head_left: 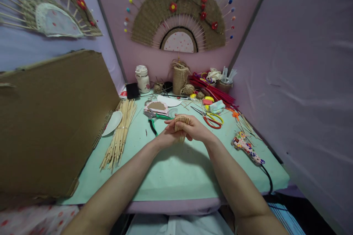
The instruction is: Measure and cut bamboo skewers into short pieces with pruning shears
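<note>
Both of my hands are clasped around a bundle of short wooden sticks (182, 119), held upright above the middle of the table. My left hand (168, 136) is closed on the bundle from the left. My right hand (197, 128) wraps it from the right, its thumb lying across the front. Stick ends show above and below the fingers; the middle of the bundle is hidden. Just left of the hands lie pliers with green and black handles (152, 126). Scissors with red and yellow handles (213, 121) rest to the right, apart from my hand.
A long stick bundle (119, 137) lies left, beside a cardboard panel (52, 125). A patterned glue gun (248, 149) with a black cord lies right. Twine (180, 79), a white bottle (142, 80) and red pipe cleaners (212, 90) stand or lie behind. A decorated fan (154, 18) hangs above.
</note>
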Demonstrator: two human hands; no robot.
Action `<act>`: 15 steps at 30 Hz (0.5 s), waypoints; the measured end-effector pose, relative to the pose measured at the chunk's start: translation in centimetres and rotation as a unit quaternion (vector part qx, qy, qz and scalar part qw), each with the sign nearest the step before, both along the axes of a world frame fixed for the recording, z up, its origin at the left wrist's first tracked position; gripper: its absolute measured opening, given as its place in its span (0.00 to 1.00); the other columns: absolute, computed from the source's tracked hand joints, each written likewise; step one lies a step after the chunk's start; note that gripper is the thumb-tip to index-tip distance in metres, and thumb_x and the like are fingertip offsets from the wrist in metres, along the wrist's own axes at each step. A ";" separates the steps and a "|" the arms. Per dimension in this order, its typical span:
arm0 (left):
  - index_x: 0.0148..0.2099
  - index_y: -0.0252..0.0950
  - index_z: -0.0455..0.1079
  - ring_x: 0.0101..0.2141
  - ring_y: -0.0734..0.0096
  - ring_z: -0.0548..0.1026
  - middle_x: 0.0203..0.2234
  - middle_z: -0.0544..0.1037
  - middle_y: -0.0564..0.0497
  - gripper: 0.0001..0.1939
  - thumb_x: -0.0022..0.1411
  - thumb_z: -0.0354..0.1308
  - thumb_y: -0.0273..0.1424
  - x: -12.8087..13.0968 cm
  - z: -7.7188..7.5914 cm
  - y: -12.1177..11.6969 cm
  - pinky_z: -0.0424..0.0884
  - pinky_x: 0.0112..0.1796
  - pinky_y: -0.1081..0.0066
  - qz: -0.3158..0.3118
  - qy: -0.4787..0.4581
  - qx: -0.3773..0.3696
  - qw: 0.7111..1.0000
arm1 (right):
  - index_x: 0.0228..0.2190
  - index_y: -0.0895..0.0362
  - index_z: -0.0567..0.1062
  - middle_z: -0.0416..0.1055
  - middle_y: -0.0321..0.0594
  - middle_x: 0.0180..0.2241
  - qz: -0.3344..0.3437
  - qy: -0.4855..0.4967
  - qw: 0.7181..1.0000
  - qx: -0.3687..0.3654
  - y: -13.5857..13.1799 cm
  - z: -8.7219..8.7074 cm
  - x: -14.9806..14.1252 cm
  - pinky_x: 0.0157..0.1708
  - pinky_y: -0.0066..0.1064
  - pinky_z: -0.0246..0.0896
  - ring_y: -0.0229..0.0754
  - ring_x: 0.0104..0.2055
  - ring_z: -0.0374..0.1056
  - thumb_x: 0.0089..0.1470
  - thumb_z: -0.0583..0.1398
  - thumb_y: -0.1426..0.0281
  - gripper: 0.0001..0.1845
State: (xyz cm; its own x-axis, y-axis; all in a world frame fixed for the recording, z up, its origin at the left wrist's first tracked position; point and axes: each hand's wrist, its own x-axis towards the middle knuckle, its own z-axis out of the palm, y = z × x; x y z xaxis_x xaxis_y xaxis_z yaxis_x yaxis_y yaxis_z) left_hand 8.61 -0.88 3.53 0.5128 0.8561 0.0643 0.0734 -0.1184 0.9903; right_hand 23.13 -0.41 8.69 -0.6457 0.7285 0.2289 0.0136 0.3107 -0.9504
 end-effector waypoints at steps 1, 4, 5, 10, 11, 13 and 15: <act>0.34 0.33 0.75 0.42 0.60 0.76 0.34 0.80 0.46 0.15 0.60 0.57 0.41 0.0 -0.1 0.0 0.70 0.47 0.64 -0.005 0.002 0.008 1.000 | 0.32 0.55 0.79 0.78 0.42 0.40 0.000 -0.004 1.000 0.002 0.0 0.0 0.1 0.28 0.29 0.70 0.49 0.49 0.72 0.58 0.57 0.60 0.15; 0.35 0.32 0.74 0.41 0.61 0.76 0.34 0.80 0.46 0.15 0.62 0.55 0.39 -0.1 -0.2 0.1 0.71 0.45 0.65 -0.005 0.001 0.019 1.000 | 0.32 0.54 0.79 0.78 0.43 0.40 0.007 0.006 1.000 0.017 0.1 0.1 0.2 0.27 0.28 0.69 0.51 0.51 0.70 0.58 0.56 0.61 0.14; 0.35 0.32 0.74 0.40 0.62 0.76 0.34 0.80 0.46 0.14 0.61 0.55 0.39 0.0 -0.2 0.1 0.70 0.45 0.65 -0.002 0.000 0.020 1.000 | 0.32 0.54 0.79 0.78 0.42 0.38 0.009 0.010 1.000 0.021 0.1 0.1 0.1 0.27 0.28 0.69 0.51 0.51 0.70 0.58 0.56 0.61 0.14; 0.32 0.32 0.73 0.39 0.62 0.76 0.31 0.79 0.48 0.12 0.59 0.55 0.36 0.4 -0.2 0.1 0.70 0.45 0.66 0.011 -0.010 0.015 1.000 | 0.32 0.56 0.78 0.78 0.43 0.42 -0.003 0.001 1.000 -0.019 0.3 -0.4 -0.1 0.12 0.21 0.54 0.43 0.36 0.74 0.57 0.56 0.60 0.15; 0.32 0.32 0.73 0.39 0.61 0.76 0.30 0.79 0.48 0.12 0.59 0.55 0.36 0.4 -0.2 0.1 0.70 0.44 0.67 0.009 -0.014 0.012 1.000 | 0.32 0.57 0.77 0.78 0.44 0.43 -0.005 0.000 1.000 -0.028 0.3 -0.6 -0.1 0.09 0.20 0.50 0.41 0.32 0.73 0.58 0.56 0.59 0.16; 0.32 0.32 0.73 0.39 0.61 0.76 0.30 0.80 0.47 0.13 0.60 0.54 0.36 0.4 -0.2 0.0 0.70 0.43 0.68 0.003 -0.017 0.012 1.000 | 0.35 0.57 0.76 0.77 0.43 0.44 -0.002 -0.005 0.999 -0.037 0.4 -0.7 -0.1 0.08 0.20 0.47 0.36 0.26 0.70 0.58 0.55 0.60 0.15; 0.33 0.31 0.74 0.37 0.62 0.76 0.31 0.80 0.46 0.15 0.61 0.53 0.37 0.3 -0.1 -0.2 0.70 0.40 0.68 -0.002 -0.011 0.020 1.000 | 0.42 0.55 0.74 0.75 0.43 0.47 -0.012 -0.012 1.000 -0.022 0.3 -0.7 0.3 0.10 0.21 0.52 0.35 0.25 0.69 0.56 0.56 0.64 0.14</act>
